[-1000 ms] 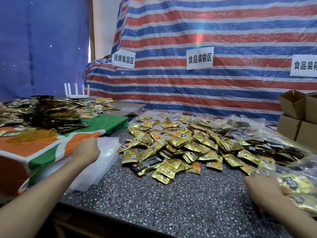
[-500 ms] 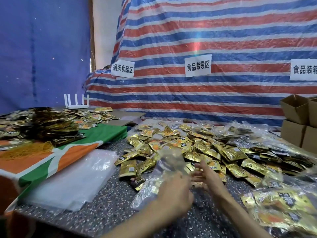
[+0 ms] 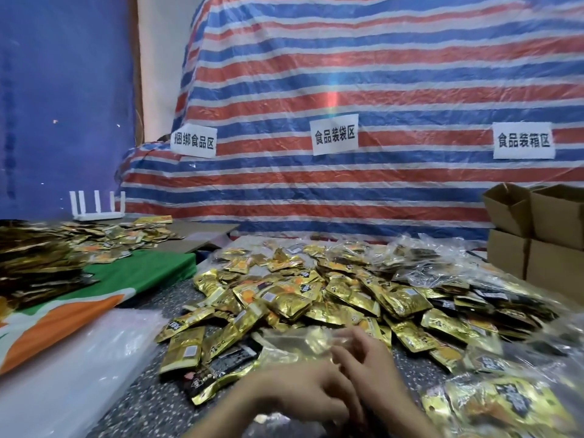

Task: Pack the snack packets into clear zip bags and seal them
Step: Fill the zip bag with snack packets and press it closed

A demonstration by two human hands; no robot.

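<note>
Near the front edge of the speckled table (image 3: 139, 403), both hands have come together over one clear zip bag (image 3: 294, 341). A second ago the left hand (image 3: 300, 395) was on the stack of empty bags (image 3: 72, 374) and the right hand (image 3: 374, 365) was out by the filled bags (image 3: 505, 403). Now a single bag has been lifted off that stack and brought just in front of the heap of gold snack packets (image 3: 303, 298). The left hand's fingers curl round the bag's lower part and grip it. The right hand's fingers reach along the bag's upper edge, but motion blur hides whether they pinch it or only touch it. The bag looks empty, so I judge the step in hand to be parting its mouth; filling and sealing are not yet done.
</note>
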